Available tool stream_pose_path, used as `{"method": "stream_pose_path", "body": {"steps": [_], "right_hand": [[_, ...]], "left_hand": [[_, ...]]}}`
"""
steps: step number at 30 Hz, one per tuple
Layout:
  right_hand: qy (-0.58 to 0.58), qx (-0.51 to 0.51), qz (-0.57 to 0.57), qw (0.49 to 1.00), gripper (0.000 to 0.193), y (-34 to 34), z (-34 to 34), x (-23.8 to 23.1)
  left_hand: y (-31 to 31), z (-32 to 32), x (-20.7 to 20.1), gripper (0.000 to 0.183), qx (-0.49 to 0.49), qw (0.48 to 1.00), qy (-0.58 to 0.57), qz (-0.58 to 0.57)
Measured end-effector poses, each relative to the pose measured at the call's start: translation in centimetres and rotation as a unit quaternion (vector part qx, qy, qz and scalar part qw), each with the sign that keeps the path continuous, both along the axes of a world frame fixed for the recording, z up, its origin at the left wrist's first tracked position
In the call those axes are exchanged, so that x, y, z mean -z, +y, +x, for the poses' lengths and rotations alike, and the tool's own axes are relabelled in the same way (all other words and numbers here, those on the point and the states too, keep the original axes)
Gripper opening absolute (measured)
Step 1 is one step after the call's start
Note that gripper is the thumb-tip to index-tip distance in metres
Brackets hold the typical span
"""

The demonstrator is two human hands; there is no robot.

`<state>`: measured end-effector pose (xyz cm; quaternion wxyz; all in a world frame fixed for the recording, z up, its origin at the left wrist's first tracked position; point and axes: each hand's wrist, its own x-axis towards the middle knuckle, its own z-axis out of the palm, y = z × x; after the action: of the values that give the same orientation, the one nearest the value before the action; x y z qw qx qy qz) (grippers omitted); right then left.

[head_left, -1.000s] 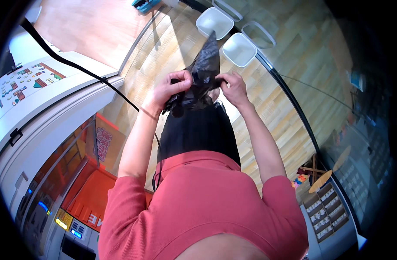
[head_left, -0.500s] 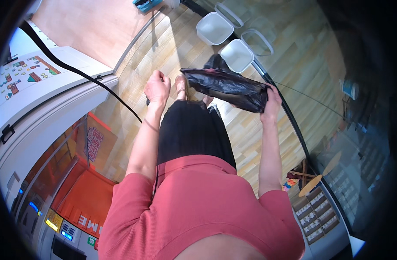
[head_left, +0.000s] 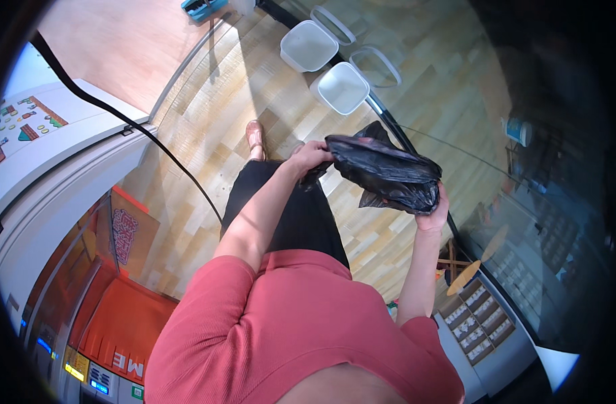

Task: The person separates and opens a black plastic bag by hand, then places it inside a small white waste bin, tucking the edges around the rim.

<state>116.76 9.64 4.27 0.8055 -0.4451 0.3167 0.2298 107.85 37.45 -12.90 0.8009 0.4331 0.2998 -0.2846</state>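
A black plastic bag (head_left: 382, 167), thin, shiny and crumpled, stretches between my two hands in front of my body. My left hand (head_left: 311, 158) is closed on its left edge, and a loose fold of the bag hangs below those fingers. At the bag's lower right end, my right hand (head_left: 434, 210) grips the plastic, its fingers partly hidden behind the film. The bag's rim appears slightly parted along the top. Whether anything lies inside cannot be seen.
Two white square bins (head_left: 309, 46) stand on the wood-patterned floor (head_left: 220, 108) ahead, beside a glass wall with a dark bottom rail. A white counter (head_left: 72, 145) runs along the left, with a black cable (head_left: 156, 138) before it. A compartmented shelf (head_left: 480, 320) is at lower right.
My left hand has moved right from empty air and taken hold of the bag's left edge. The bag has come down and right. My view has shifted as I stepped or turned.
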Motion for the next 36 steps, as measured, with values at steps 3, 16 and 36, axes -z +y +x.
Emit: {"method": "stream_pose_path", "body": {"steps": [3,16,36], "right_hand": [[-0.024,-0.020,-0.090,0.995,0.034,-3.0,0.2,1.5],[-0.442,-0.278,-0.690,0.501,0.027,15.1,14.3,-3.2],[-0.551,-0.033,-0.522,0.650,0.028,18.0,11.8,-6.3]], "left_hand": [[0.0,1.1,-0.9,0.024,-0.094,0.986,0.064,0.119],[15.7,14.5,-19.0,0.036,-0.082,0.713,-0.271,0.642],[12.7,14.1,-16.6,0.018,-0.243,0.689,-0.329,0.598]]}}
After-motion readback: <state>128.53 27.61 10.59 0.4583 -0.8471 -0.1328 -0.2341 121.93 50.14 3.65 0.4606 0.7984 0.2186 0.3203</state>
